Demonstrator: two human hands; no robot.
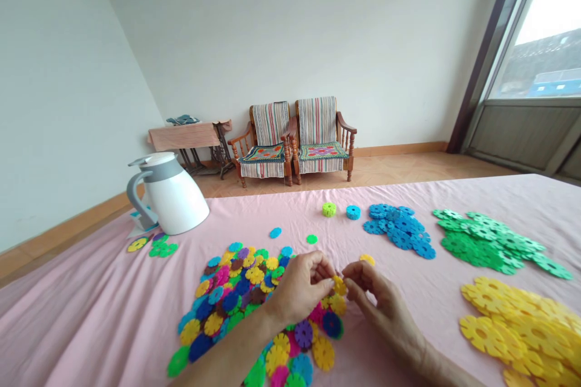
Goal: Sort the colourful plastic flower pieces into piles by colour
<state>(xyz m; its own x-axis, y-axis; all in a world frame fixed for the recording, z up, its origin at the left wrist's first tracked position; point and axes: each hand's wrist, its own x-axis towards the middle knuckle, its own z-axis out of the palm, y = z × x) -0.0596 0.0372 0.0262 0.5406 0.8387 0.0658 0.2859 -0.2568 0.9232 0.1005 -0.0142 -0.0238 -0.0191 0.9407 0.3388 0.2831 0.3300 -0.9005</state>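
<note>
My left hand (305, 281) is closed in a pinch over the right part of a mixed pile of notched plastic discs (236, 308). A small yellow notched disc (339, 285) sits between its fingertips and those of my right hand (381, 302), which is also pinched and touches the disc's right edge. Whether it is one disc or several pressed together cannot be made out. Another yellow disc (367, 259) lies just behind my right hand, partly hidden by it. My left wrist and forearm cover part of the pile.
Sorted heaps of blue discs (402, 230), green discs (490, 242) and yellow discs (526, 332) lie at right. A lime stack (329, 210) and a light-blue stack (353, 212) stand behind the pile. A white jug (177, 199) stands left on the pink cloth (113, 302).
</note>
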